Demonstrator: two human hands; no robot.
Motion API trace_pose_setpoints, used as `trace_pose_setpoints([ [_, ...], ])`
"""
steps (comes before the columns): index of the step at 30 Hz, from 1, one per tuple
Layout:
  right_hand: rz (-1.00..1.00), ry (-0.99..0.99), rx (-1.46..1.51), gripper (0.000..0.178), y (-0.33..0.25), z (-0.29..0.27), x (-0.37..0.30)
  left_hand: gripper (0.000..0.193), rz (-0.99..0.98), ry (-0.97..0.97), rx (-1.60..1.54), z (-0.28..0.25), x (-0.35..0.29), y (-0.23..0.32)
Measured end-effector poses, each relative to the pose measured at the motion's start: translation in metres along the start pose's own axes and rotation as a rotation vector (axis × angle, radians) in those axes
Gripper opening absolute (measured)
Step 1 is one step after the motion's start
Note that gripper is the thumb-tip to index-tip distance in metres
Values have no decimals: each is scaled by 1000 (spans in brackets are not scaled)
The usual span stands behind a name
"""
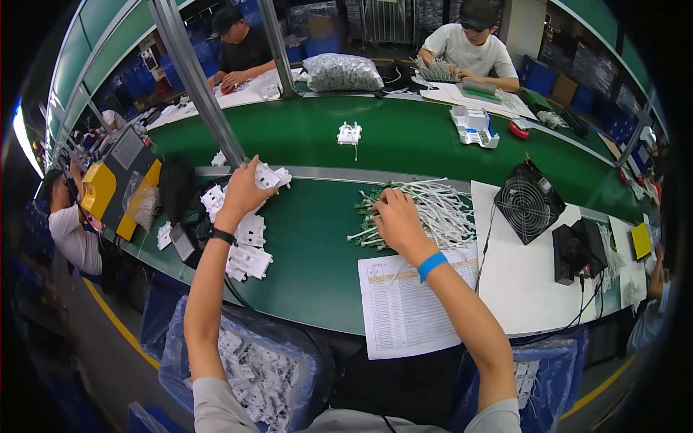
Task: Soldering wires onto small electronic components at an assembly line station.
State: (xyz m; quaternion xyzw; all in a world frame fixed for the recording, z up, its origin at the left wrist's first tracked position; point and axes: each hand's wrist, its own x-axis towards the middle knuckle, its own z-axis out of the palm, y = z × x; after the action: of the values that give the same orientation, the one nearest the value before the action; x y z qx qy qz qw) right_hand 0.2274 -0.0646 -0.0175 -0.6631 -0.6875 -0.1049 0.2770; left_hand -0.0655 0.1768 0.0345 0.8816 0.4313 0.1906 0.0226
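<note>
My left hand (249, 189) grips a white plastic housing (267, 175) at the back of a loose heap of similar white housings (249, 261) on the green bench. On the right, my right hand (398, 222) reaches over a pile of white cables (444, 209) with small green ends. Its fingers bend down among the green ends, and whatever they pinch is hidden beneath the hand. Under my right forearm lies a printed sheet (404, 307), with a thin white cable across its top.
A green conveyor belt (289, 133) runs behind the bench, carrying a white housing (349, 133) and a blue-and-white box (474, 128). A black fan (530, 202) stands right; a yellow-and-grey machine (119, 180) stands left. Lined bins (310, 375) sit below. Co-workers sit opposite and at both sides.
</note>
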Motion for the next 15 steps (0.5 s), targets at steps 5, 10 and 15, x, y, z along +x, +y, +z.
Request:
trace_pose_setpoints([
  [5,118,105,324,9,6,-24,-6,100,281,225,-146,-27,-21,59],
  [10,304,409,688,12,19,-42,-6,112,229,-31,-603,-19,-38,127],
  [15,519,642,918,16,26,-71,-14,104,420,33,-463,-29,-53,184],
])
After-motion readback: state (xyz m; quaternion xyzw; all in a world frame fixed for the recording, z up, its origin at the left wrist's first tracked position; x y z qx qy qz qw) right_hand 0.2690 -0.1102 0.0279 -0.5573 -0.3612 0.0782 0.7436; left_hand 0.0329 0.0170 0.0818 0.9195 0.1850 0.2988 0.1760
